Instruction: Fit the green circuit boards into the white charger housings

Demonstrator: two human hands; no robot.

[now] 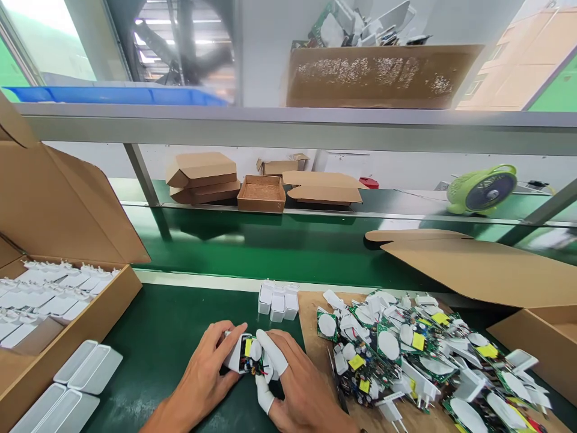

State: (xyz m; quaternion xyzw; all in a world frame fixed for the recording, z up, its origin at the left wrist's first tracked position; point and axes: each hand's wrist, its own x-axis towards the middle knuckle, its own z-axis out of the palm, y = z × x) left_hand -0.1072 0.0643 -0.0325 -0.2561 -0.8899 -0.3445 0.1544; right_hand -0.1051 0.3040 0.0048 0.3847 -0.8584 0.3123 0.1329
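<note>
Over the dark green work mat [153, 337], both hands close around one small white plastic housing with a circuit board [249, 349] in it. The board carries a yellow-wrapped part and white round parts. My left hand [202, 367] grips the housing's left side between thumb and fingers. My right hand [302, 385] wears white finger cots on the thumb and a finger, and pinches the board's right end. Just beyond the hands, a few white plastic cases [278, 302] stand together. To the right lies a heap of circuit boards [392, 349] with white plastic parts and yellow components.
At left stands an open cardboard box [108, 307] with rows of white parts. White shell covers [67, 385] lie before it. A cardboard flap [487, 264] and box are at right. Beyond the green belt [252, 246] are small boxes [261, 193] and a green fan [482, 189].
</note>
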